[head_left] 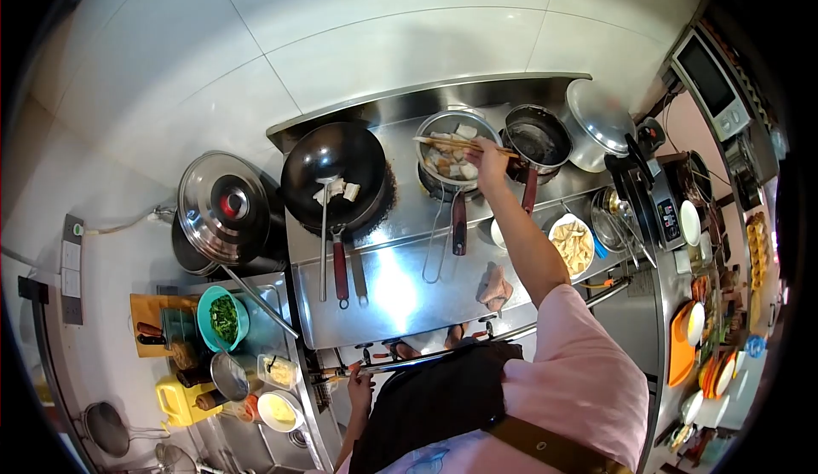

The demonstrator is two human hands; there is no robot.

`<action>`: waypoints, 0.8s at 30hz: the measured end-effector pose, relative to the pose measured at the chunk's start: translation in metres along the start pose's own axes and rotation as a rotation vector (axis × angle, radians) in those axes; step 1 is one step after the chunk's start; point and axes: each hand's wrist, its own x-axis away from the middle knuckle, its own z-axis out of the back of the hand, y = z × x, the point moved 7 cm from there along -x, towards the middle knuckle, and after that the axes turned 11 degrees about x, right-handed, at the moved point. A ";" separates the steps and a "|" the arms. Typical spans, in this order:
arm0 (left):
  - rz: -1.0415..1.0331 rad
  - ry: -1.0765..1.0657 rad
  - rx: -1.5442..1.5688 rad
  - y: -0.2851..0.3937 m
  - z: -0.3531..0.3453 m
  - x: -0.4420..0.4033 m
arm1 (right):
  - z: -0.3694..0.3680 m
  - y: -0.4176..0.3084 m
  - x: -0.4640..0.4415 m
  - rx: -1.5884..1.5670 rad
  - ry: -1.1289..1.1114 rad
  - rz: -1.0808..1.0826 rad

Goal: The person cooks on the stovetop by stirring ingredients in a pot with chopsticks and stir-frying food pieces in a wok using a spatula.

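Observation:
My right hand is closed around a pair of wooden chopsticks, whose tips lie over a steel pot on the stove. Pale and brownish chunks of food sit in this pot. My left hand is low at the stove's front edge, near the knobs; its fingers are small and partly bent, and what they touch is unclear. Left of the pot, a black wok holds a few white pieces and a long-handled ladle. A dark saucepan with a red-brown handle stands to the right.
A large lidded pot stands at the back right. Near the stove's front right are a bowl of yellowish pieces and a crumpled cloth. At left are a steel lid, a turquoise bowl of greens and a yellow jug.

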 end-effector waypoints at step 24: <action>-0.048 -0.042 -0.069 0.006 -0.009 -0.006 | 0.010 0.013 0.017 0.471 0.030 0.184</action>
